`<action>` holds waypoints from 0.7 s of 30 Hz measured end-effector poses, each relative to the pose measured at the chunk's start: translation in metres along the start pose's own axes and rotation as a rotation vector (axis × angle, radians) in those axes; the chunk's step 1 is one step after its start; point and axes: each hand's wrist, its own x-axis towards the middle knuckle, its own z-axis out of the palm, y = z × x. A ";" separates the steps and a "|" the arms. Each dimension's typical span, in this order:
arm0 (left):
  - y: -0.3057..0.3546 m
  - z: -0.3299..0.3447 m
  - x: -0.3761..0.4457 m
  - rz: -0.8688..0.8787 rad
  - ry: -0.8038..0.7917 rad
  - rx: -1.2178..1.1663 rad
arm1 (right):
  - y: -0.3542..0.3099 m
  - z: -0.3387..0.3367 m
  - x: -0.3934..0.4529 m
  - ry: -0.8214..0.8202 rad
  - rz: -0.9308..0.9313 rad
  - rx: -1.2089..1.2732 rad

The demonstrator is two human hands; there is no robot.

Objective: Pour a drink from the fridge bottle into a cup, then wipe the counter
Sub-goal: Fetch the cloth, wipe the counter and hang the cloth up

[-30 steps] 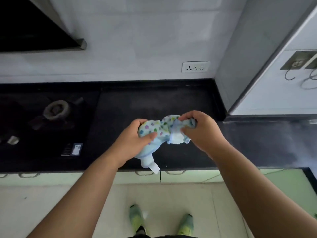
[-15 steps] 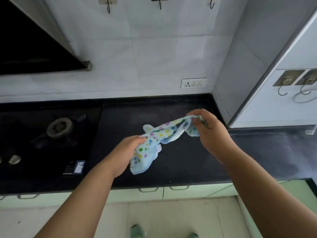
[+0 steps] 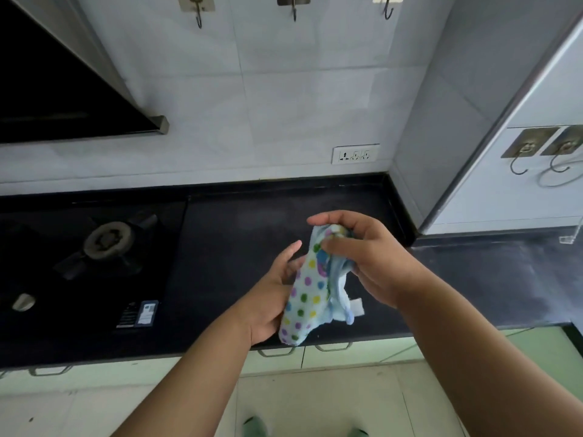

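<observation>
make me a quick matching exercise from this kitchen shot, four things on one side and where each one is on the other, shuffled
Things:
1. cloth
2. burner
3. socket
4. hooks

Places:
A. low on the wall, just above the counter's back edge
B. in the right hand's grip, hanging down against the left palm
C. high on the wall, at the top of the view
D. on the dark hob at the left

Pairs: 1-B, 2-D, 3-A, 4-C
</observation>
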 end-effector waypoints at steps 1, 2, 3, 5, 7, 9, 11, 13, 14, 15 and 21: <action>0.000 0.001 -0.002 -0.012 -0.055 0.057 | 0.000 0.000 -0.001 -0.015 -0.008 -0.022; 0.002 0.003 -0.004 -0.030 -0.074 0.122 | 0.000 0.001 -0.001 -0.022 -0.016 -0.022; 0.005 0.005 -0.007 -0.059 -0.057 0.198 | -0.002 0.001 -0.002 -0.023 -0.026 -0.008; 0.007 0.004 -0.009 -0.097 0.018 0.370 | -0.004 0.001 -0.004 -0.025 -0.052 0.022; 0.009 -0.001 -0.008 -0.064 0.127 0.561 | -0.005 -0.002 -0.005 0.007 -0.077 0.001; 0.016 -0.008 -0.007 0.017 0.312 0.759 | -0.005 -0.007 -0.005 0.099 -0.069 -0.057; 0.024 -0.018 -0.007 0.112 0.477 0.834 | -0.003 -0.014 -0.003 0.222 -0.052 -0.148; 0.032 -0.028 -0.010 0.160 0.554 0.806 | -0.001 -0.022 -0.001 0.309 -0.015 -0.294; 0.036 -0.033 -0.012 0.194 0.588 0.835 | 0.001 -0.027 0.000 0.343 0.009 -0.392; 0.040 -0.038 -0.014 0.232 0.625 0.902 | 0.002 -0.030 0.000 0.371 0.032 -0.514; 0.067 -0.053 -0.031 0.383 0.708 1.021 | 0.008 -0.042 -0.004 0.287 0.242 -0.938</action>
